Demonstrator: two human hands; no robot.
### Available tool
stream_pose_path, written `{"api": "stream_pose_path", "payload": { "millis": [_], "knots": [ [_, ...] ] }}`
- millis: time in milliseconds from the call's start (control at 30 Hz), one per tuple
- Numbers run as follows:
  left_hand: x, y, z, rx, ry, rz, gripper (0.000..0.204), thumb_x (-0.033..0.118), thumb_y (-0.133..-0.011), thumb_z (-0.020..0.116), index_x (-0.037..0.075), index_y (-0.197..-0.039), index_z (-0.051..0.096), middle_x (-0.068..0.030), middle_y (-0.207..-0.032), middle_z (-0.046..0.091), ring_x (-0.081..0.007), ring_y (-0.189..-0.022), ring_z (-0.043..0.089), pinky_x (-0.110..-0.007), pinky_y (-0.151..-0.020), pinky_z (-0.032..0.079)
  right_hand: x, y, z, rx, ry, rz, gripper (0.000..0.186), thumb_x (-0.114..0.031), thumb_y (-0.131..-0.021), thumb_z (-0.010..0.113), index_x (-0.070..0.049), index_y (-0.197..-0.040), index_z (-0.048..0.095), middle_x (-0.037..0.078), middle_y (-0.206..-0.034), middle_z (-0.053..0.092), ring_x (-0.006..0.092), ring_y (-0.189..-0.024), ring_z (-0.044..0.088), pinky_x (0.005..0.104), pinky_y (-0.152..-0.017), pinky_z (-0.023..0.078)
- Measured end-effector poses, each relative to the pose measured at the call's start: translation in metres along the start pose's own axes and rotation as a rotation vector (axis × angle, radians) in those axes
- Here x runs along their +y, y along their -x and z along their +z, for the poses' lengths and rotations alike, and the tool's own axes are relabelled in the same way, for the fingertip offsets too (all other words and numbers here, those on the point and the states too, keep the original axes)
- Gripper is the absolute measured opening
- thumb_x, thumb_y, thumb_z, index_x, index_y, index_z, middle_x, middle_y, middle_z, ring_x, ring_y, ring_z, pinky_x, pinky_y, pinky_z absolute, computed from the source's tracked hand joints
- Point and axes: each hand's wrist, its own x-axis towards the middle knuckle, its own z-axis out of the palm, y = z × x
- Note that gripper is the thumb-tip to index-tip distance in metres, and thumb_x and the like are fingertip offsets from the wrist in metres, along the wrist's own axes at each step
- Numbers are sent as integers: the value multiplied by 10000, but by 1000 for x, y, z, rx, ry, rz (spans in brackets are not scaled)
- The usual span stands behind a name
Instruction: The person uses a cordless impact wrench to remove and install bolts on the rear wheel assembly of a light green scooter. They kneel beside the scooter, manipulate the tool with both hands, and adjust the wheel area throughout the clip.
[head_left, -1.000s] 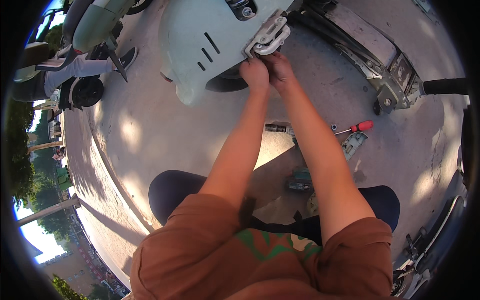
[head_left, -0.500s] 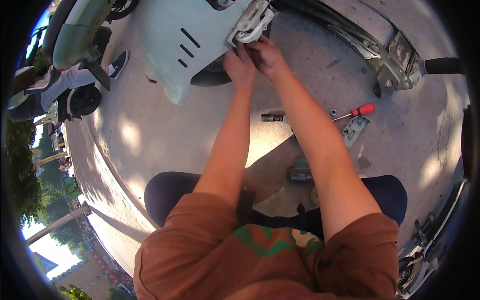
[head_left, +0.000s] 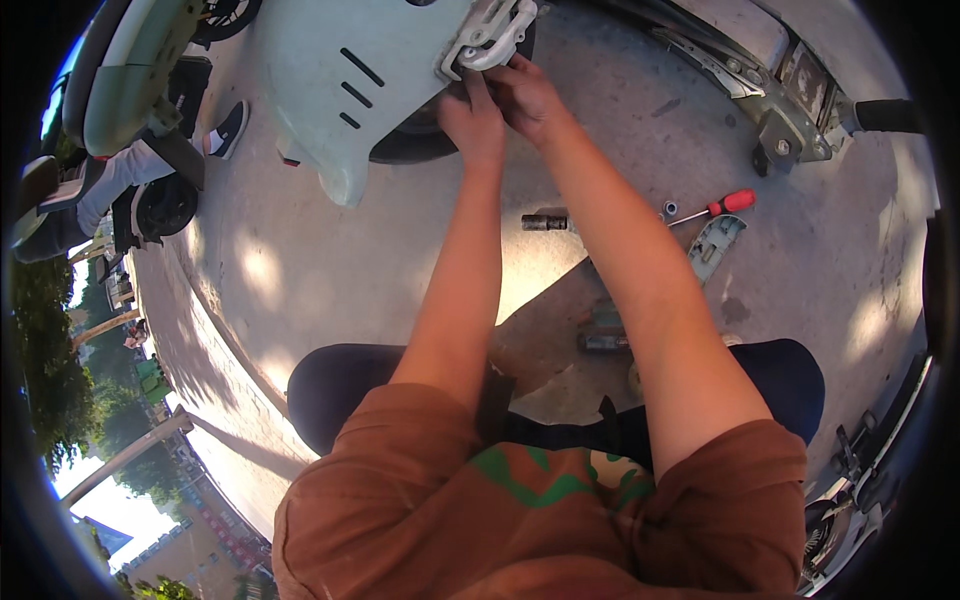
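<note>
My left hand point(head_left: 472, 126) and my right hand point(head_left: 528, 102) are close together under a white metal bracket point(head_left: 490, 37) at the edge of a pale green scooter body panel point(head_left: 345, 85). Both have fingers curled at the bracket's underside, above a dark tyre point(head_left: 405, 147); what they grip is hidden. On the pavement near my forearms are a dark cylindrical tool point(head_left: 544, 223), a small nut or socket point(head_left: 670, 207), a red-handled screwdriver point(head_left: 730, 203), a pale plastic part point(head_left: 716, 250) and a green and black power tool point(head_left: 600, 335).
Another scooter point(head_left: 140, 80) stands at upper left, with a person's leg and shoe point(head_left: 228, 130) beside it. A dark frame with metal joints point(head_left: 785, 130) stretches across upper right, and more vehicle parts point(head_left: 850, 470) are at lower right. A curb point(head_left: 230, 340), trees and buildings show at left.
The scooter panel, bracket and both my hands now appear higher and further left in the picture. My fingers remain at the bracket's underside.
</note>
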Motion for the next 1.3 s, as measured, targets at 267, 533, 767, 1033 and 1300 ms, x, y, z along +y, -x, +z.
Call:
{"api": "stream_pose_path", "payload": {
  "millis": [267,533,767,1033,1300],
  "knots": [
    [8,-5,15,162,105,-52,478,339,-996,477,-89,-827,606,-110,-708,646,-159,-604,588,-300,-558,456,1,-2,-3,-13,3,-10,261,-34,-840,670,-33,-1089,595,84,-953,657,190,-778,633,324,-665,510],
    [-22,-7,-1,-33,81,-18,406,273,-979,514,-118,-1058,592,-214,-1006,656,-239,-936,607,-361,-825,451,0,-1,2,4,5,1,249,-51,-828,691,-51,-1059,599,43,-862,631,167,-705,594,316,-603,466],
    [10,-7,7,77,311,-260,331,237,-985,504,-83,-970,586,-117,-762,622,-169,-638,571,-301,-565,441,3,-4,-4,-11,-10,7,241,-43,-836,680,-43,-1064,603,55,-845,634,186,-704,604,337,-604,489],
    [30,-4,-3,-70,563,-369,260,272,-975,538,23,-900,523,0,-638,472,-86,-512,404,-256,-433,316,-2,3,4,-68,-6,-9,204,-33,-860,649,-10,-1056,598,94,-798,629,198,-565,584,310,-447,449],
    [23,-6,-8,-28,525,-540,191,201,-973,511,11,-961,524,-35,-611,518,-109,-436,436,-254,-397,326,-6,4,-4,-166,13,34,197,-42,-872,634,-6,-1060,587,93,-791,619,211,-566,580,310,-457,455]
  ]
}}
